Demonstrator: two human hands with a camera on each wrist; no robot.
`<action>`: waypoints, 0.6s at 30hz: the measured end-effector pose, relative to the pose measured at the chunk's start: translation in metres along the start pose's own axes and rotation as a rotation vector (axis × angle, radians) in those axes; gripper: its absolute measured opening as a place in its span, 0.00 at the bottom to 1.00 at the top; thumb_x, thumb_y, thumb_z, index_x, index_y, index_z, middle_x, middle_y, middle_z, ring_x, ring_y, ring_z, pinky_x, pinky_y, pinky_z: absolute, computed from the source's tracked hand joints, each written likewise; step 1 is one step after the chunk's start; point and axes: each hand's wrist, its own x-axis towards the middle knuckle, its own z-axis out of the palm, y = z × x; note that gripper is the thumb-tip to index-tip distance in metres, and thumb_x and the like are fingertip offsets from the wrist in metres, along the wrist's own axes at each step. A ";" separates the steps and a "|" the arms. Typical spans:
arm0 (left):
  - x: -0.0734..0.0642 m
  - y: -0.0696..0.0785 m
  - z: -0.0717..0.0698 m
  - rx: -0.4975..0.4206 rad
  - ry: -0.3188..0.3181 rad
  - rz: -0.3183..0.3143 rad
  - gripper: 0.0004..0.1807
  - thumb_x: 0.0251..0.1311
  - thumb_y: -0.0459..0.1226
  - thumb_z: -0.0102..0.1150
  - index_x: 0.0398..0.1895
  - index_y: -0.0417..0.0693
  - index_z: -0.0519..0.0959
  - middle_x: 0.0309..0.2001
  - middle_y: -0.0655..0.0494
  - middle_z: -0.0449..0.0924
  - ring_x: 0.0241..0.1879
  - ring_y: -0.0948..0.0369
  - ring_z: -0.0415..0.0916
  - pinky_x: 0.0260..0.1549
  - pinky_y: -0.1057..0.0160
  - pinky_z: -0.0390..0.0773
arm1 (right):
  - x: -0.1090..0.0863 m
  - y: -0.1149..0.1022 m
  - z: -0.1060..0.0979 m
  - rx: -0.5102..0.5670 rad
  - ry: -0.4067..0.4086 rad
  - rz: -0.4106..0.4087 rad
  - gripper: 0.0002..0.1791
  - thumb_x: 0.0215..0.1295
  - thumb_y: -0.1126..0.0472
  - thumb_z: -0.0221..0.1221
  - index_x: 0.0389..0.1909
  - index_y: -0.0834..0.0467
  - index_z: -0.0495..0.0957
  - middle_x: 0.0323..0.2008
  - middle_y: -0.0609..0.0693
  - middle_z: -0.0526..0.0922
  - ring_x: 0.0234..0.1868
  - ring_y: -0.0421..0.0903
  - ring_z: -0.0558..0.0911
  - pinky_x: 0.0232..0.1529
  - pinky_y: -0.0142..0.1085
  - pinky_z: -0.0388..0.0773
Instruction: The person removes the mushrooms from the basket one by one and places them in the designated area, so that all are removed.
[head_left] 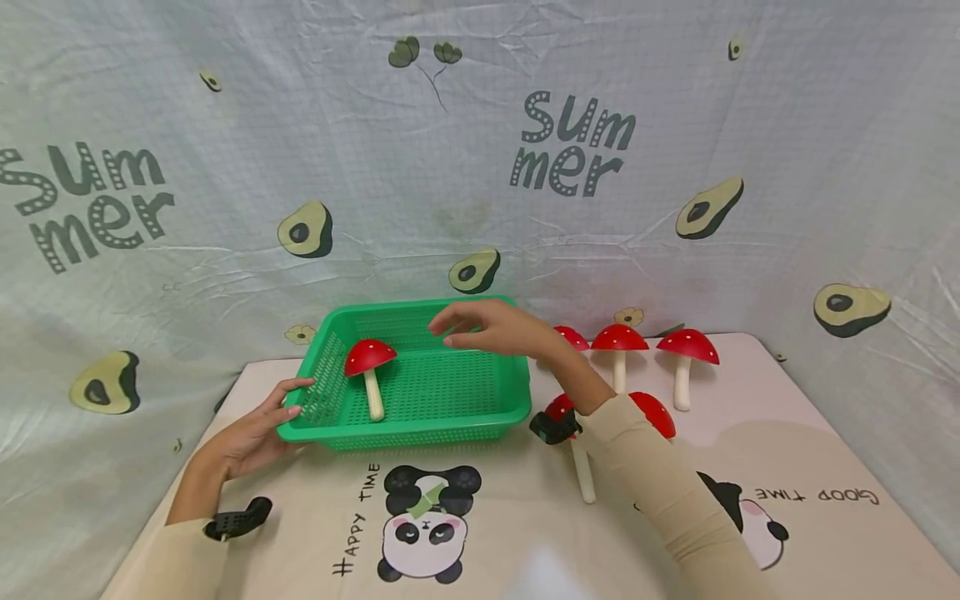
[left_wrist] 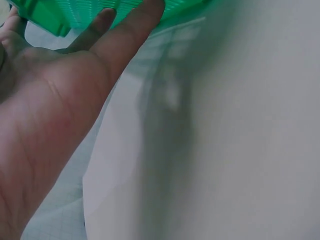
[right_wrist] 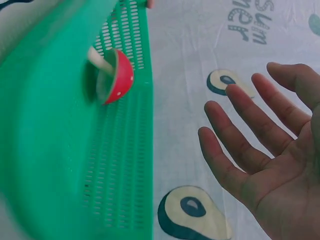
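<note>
A green plastic basket with slotted walls stands on the table, and one toy mushroom with a red, white-dotted cap lies at its left end. My left hand holds the basket's left end, thumb at the rim; in the left wrist view, fingers reach against its outside. Above the basket's right part hovers my right hand, holding nothing. The right wrist view shows that hand with spread, relaxed fingers, apart from the basket and the mushroom in it.
Right of the basket stand several more red-capped mushrooms, among them a back one, a far-right one and a front one partly behind my right wrist. A printed cloth hangs behind the table.
</note>
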 end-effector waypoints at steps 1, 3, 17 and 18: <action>-0.001 0.001 -0.001 -0.002 -0.010 0.000 0.23 0.81 0.37 0.40 0.67 0.79 0.59 0.71 0.43 0.33 0.56 0.58 0.70 0.52 0.58 0.76 | 0.005 -0.001 0.000 0.000 -0.012 0.005 0.18 0.74 0.57 0.60 0.62 0.55 0.77 0.59 0.48 0.81 0.58 0.41 0.81 0.58 0.36 0.77; -0.002 0.003 -0.002 -0.013 -0.033 0.007 0.23 0.81 0.36 0.40 0.67 0.78 0.60 0.70 0.43 0.33 0.56 0.59 0.71 0.53 0.58 0.76 | 0.015 -0.001 0.000 0.005 -0.038 0.017 0.18 0.75 0.56 0.59 0.62 0.54 0.77 0.59 0.47 0.81 0.59 0.42 0.81 0.58 0.36 0.76; -0.002 0.011 -0.008 0.008 -0.106 -0.018 0.24 0.80 0.33 0.41 0.68 0.75 0.62 0.69 0.48 0.35 0.58 0.61 0.74 0.56 0.55 0.77 | 0.080 0.029 0.009 0.077 -0.244 0.150 0.21 0.76 0.56 0.57 0.66 0.54 0.74 0.64 0.52 0.78 0.61 0.48 0.79 0.59 0.45 0.76; -0.001 0.011 -0.007 0.011 -0.108 -0.020 0.25 0.80 0.33 0.41 0.68 0.75 0.62 0.69 0.48 0.35 0.58 0.61 0.74 0.56 0.55 0.77 | 0.084 0.032 0.010 0.084 -0.250 0.174 0.21 0.76 0.55 0.56 0.67 0.54 0.74 0.65 0.52 0.77 0.61 0.49 0.79 0.59 0.48 0.76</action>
